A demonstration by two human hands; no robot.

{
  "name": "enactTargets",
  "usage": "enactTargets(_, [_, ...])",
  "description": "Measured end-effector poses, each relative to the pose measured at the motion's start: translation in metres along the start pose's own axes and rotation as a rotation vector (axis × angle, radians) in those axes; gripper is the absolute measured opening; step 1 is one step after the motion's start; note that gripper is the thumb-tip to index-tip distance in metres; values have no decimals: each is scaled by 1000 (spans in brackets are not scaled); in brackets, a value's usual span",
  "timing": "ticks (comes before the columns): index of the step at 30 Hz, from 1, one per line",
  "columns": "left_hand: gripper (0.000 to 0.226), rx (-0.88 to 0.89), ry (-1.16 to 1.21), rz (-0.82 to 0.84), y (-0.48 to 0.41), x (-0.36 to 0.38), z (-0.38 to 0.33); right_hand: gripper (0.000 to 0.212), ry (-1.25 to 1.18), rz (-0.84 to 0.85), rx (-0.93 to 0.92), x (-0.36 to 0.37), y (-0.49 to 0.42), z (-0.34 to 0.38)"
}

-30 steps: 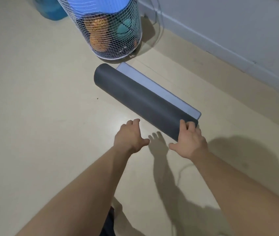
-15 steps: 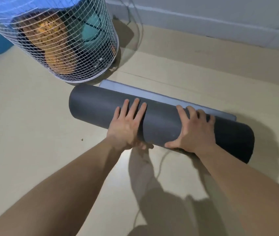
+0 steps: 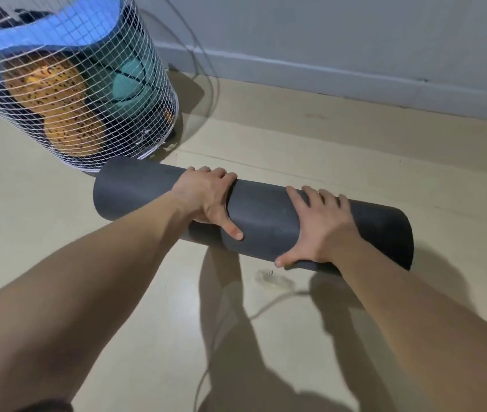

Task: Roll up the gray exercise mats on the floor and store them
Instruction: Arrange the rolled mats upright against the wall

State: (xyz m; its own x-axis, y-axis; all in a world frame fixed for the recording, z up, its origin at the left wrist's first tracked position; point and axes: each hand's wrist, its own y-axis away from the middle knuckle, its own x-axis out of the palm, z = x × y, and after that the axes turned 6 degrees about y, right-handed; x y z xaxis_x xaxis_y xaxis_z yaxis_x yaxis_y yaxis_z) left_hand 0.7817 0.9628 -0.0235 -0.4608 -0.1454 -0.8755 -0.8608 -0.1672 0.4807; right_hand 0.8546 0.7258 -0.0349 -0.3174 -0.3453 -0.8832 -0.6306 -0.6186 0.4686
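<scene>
The gray mat (image 3: 269, 221) lies on the floor (image 3: 58, 239) as a finished roll with no flat tail showing. It sits toward the floor's far edge along the wall (image 3: 325, 31), and its left end is just beside the base of the wire basket (image 3: 153, 126). Both hands are on its middle stretch, apart from each other, probably so that neither end can slacken or telescope. The left hand (image 3: 206, 200) grips it with its fingers curled over the far side of the crest and its thumb pressed down the near face. The right hand (image 3: 319, 230) holds it in a wider span, with spread fingers laid over the top and the thumb hooked at the lower near edge, a hold that looks made for scooping the roll up rather than pushing it along. Whether the roll's loose edge is pinned under either palm cannot be told. The basket leans in the view and already carries a blue mat (image 3: 43, 40) stood on end, an orange speckled thing (image 3: 55, 114) and a teal ball (image 3: 129, 81), so it is likely the storage place. The next move would then be to lift the roll, turn it upright and slip it in beside the blue one without letting it spring open. A thin cable (image 3: 266, 310) trails across the near floor, close enough to catch the roll or a foot.
</scene>
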Motion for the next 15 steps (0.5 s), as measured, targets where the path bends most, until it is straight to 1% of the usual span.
enactTargets(1, [132,-5,13,7,3,-1,-2,153,75,-5,2,6,10,4])
enactTargets(3, [131,-4,47,22,9,-1,-4,151,135,-27,5,10,15,6])
enactTargets(5, [134,0,83,36,8,-5,-3,145,104,-50,-4,5,7,1])
enactTargets(8, [136,-9,120,55,0,-13,0,142,20,-64,-48,0,-5,-10])
enactTargets(11, [120,-53,165,111,-6,-14,-4,142,11,-12,-136,-10,-19,-28])
enactTargets(13, [114,-84,167,158,-4,-3,-17,139,44,55,-197,-25,-24,-45])
enactTargets(15, [110,-128,176,144,4,12,-37,138,91,58,-201,-32,-21,-61])
